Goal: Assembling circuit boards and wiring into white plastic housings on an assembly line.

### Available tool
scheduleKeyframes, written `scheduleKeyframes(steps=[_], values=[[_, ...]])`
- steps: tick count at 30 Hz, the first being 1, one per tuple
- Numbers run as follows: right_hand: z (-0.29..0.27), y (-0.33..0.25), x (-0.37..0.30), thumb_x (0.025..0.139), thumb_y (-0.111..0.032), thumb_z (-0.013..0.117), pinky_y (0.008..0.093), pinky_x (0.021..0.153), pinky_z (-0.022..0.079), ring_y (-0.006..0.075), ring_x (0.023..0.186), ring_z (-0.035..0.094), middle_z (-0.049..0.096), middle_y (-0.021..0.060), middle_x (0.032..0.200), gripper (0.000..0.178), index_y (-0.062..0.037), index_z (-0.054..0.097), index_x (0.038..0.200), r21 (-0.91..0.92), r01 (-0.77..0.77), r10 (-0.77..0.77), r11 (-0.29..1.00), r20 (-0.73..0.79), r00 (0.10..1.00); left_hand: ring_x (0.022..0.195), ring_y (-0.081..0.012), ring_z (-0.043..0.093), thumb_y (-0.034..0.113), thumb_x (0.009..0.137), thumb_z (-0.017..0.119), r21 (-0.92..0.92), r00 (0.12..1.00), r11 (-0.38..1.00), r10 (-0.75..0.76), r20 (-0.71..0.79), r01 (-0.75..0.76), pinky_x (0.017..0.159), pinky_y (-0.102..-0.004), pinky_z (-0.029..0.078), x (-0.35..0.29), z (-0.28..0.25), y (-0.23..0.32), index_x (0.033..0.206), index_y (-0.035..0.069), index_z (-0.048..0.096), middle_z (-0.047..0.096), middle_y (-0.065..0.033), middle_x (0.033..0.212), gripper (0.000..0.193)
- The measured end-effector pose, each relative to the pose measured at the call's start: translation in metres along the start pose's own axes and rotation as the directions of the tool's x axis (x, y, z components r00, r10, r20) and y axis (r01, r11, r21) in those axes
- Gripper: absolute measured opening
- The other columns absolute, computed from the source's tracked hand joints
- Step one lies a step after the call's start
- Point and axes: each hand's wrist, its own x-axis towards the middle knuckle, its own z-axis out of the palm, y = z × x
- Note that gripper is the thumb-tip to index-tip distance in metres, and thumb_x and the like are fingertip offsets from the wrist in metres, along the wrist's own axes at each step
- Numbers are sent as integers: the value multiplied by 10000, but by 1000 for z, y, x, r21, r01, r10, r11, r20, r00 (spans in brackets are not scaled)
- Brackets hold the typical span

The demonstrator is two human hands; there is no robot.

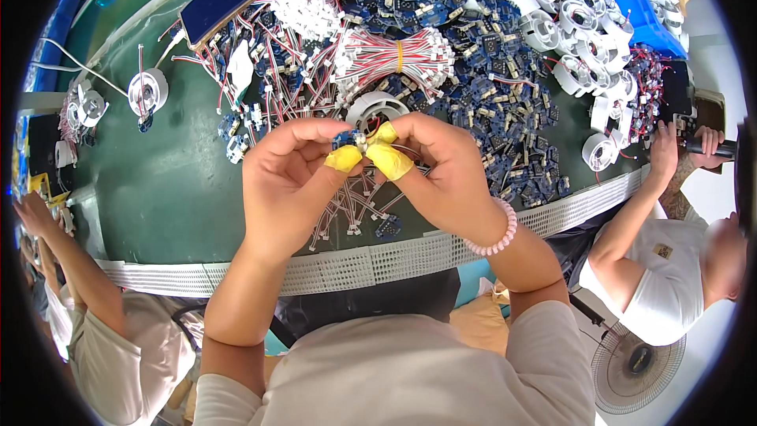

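Observation:
Both my hands meet over the green table, fingertips close together, with yellow wraps on some of them. My left hand (288,170) pinches a small blue circuit board (344,140). My right hand (432,159) is closed at the board's connector end on a thin wired plug, mostly hidden by the wrapped fingertips. Right behind them lies a white ring-shaped housing (378,107). Below my fingers, loose cables with white plugs (351,209) spread on the table, beside another blue board (389,226).
Bundled red-and-white cables (394,61) and a heap of blue boards (512,110) lie beyond my hands. White round housings (579,20) pile up at right near a blue bin (631,28). A white mesh strip (378,264) edges the green table (158,205). Co-workers sit on both sides.

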Motion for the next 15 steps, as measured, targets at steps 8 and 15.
scheduleKeyframes(steps=[8, 15], values=[[-11, -7, 7, 757, -31, 670, 239, 539, 463, 148, 601, 620, 646, 111, 734, 99, 20, 642, 837, -117, 123, -111, 985, 107, 988, 889, -206, 639, -152, 792, 543, 37, 985, 992, -121, 120, 117, 773, -292, 545, 1, -11, 9, 983, -59, 593, 634, -135, 964, 218], [2, -19, -4, 752, -31, 694, 235, 554, 464, 166, 617, 623, 645, 121, 745, 107, 33, 632, 810, -129, 25, -22, 991, 19, 1000, 826, -134, 628, -105, 813, 568, -44, 989, 991, -123, 86, 127, 741, -235, 524, -11, -2, 21, 1003, -30, 589, 630, -75, 925, 205]])
